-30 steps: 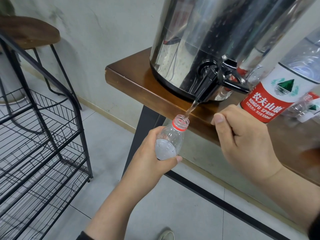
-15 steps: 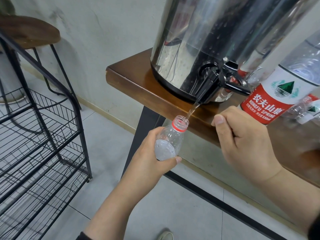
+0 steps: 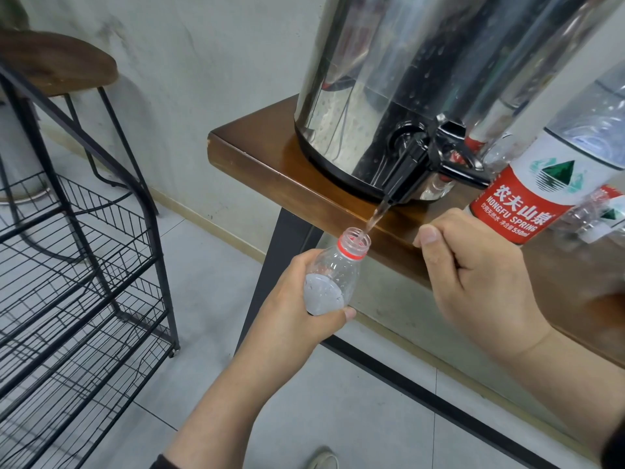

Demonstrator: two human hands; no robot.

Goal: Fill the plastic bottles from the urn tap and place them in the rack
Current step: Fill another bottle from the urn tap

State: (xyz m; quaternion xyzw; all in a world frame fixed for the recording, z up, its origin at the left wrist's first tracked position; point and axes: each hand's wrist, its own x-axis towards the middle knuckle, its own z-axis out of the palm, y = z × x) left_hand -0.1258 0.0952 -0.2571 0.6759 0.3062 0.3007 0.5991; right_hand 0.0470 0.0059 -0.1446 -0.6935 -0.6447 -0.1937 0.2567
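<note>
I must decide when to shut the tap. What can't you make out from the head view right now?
- Bottle below its shoulder: left hand covers it, so the lower body is hidden.
- Right hand: fingers curl under, contents hidden.
- Urn top: cut off by the frame edge.
- Rack: left part cut off.

Wooden table [image 3: 270, 177] — steel urn [image 3: 422, 79], labelled bottle [image 3: 527, 198] standing on top.

Clear bottle [image 3: 333, 275] w/ red neck ring; steel urn [image 3: 422, 79]; blk rack [image 3: 77, 265].
</note>
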